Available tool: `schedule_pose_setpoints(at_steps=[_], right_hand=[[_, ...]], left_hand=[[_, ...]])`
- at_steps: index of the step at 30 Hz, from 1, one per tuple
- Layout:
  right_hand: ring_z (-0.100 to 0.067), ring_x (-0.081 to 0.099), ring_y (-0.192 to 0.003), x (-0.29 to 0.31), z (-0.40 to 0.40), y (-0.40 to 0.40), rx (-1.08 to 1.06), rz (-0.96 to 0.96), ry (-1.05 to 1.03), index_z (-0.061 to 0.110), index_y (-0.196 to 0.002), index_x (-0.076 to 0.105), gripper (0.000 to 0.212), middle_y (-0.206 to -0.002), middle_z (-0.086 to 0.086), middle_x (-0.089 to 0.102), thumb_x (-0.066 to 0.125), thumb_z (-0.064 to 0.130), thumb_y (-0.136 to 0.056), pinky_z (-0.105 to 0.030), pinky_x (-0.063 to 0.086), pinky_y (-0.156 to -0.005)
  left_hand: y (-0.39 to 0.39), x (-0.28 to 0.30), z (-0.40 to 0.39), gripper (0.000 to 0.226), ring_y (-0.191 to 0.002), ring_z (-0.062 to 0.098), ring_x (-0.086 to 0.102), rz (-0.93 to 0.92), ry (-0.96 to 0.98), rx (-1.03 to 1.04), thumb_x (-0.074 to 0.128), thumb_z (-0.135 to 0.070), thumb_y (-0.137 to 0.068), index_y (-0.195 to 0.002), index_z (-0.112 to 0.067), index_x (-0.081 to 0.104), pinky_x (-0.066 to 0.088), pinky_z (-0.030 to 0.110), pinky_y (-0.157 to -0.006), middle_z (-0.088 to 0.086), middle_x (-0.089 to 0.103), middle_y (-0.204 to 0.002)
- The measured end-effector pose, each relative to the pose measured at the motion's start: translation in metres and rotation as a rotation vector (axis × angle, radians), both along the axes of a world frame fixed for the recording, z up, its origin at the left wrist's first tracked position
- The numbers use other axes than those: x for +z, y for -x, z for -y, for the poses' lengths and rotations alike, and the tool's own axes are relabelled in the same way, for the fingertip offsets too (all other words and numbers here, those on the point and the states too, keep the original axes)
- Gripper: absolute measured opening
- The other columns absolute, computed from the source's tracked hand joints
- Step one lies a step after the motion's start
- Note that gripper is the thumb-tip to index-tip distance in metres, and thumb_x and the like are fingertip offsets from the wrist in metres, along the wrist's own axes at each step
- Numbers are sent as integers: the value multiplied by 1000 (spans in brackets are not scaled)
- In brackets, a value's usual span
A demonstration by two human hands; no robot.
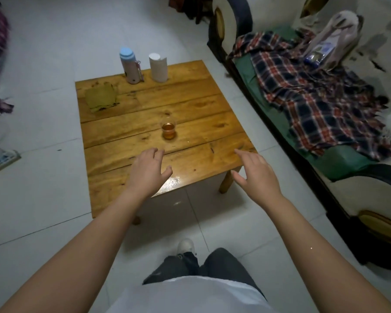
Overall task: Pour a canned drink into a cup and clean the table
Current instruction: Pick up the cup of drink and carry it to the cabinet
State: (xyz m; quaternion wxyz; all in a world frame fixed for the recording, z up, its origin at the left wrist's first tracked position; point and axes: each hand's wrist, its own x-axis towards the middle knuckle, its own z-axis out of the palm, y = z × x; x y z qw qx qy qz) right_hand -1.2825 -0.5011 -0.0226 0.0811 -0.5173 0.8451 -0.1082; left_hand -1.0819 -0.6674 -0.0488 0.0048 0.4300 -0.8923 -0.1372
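Both hands are empty, fingers loosely spread: the left hand point(148, 169) hovers over the near part of the low square wooden plank table point(212, 123), the right hand point(255, 171) over its near right corner, neither gripping anything. The small clear glass cup point(168, 130) stands upright near the table's middle, just beyond the left hand's fingertips, holding amber liquid, so the pouring appears done. No can is visible anywhere in the frame. A shiny wet-looking patch point(173, 182) glints on the near edge of the tabletop beside the left thumb, which suggests the cleaning is not yet done, though glare cannot be ruled out. The folded olive-green cloth point(101, 97) lies flat at the far left of the table, well apart from both hands and untouched. Behind it, at the far edge, stand a pink bottle with a pale blue lid point(130, 66) and, just beside it, a white roll of paper point(158, 67). A plaid blanket point(314, 93) covers the sofa at right.
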Motion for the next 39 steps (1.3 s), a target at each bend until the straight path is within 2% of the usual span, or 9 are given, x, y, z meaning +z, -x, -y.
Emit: schedule_pose_setpoints(at_steps=[13, 18, 27, 31, 36, 39], right_hand=[[-18, 37, -129, -12, 112, 22, 195, 173, 0, 18, -140, 33, 56, -139, -4, 46, 54, 32, -90, -32, 35, -102], [-19, 39, -129, -30, 152, 39, 216, 338, 28, 17, -139, 35, 55, -139, -3, 45, 56, 29, -90, -31, 34, -103], [-11, 47, -116, -122, 235, 65, 105, 708, 59, 18, -137, 36, 63, -130, 1, 50, 67, 22, -83, -32, 43, -95], [-18, 51, -113, -175, 265, 68, 50, 823, 58, 16, -136, 35, 70, -125, 3, 50, 73, 17, -77, -30, 44, -87], [-15, 48, -113, -224, 293, 66, 37, 882, 36, 17, -140, 29, 83, -137, -1, 44, 77, 16, -72, -39, 44, -98], [-18, 47, -119, -240, 306, 63, 49, 887, 46, 17, -142, 26, 89, -143, -2, 39, 78, 15, -70, -39, 41, -102]], left_hand=[[-11, -6, 41, 57, -129, 23, 38, -27, -46, 310, 49, -40, -90, -138, -12, 38, 33, 36, -106, 8, 44, -139], [11, -21, 57, 57, -131, 23, 34, -52, -114, 371, 49, -37, -90, -140, -12, 34, 29, 35, -107, 8, 40, -142], [44, -103, 101, 61, -135, 23, 28, -45, -203, 449, 51, -33, -90, -142, -11, 29, 23, 33, -110, 9, 34, -146], [51, -147, 115, 63, -138, 23, 23, -31, -261, 479, 51, -32, -90, -143, -12, 25, 19, 34, -112, 8, 26, -151], [60, -190, 120, 64, -141, 22, 17, -14, -282, 468, 50, -33, -90, -144, -14, 22, 11, 34, -115, 6, 21, -154], [61, -208, 121, 64, -142, 22, 15, -14, -280, 457, 50, -33, -90, -145, -14, 21, 9, 34, -116, 6, 18, -154]])
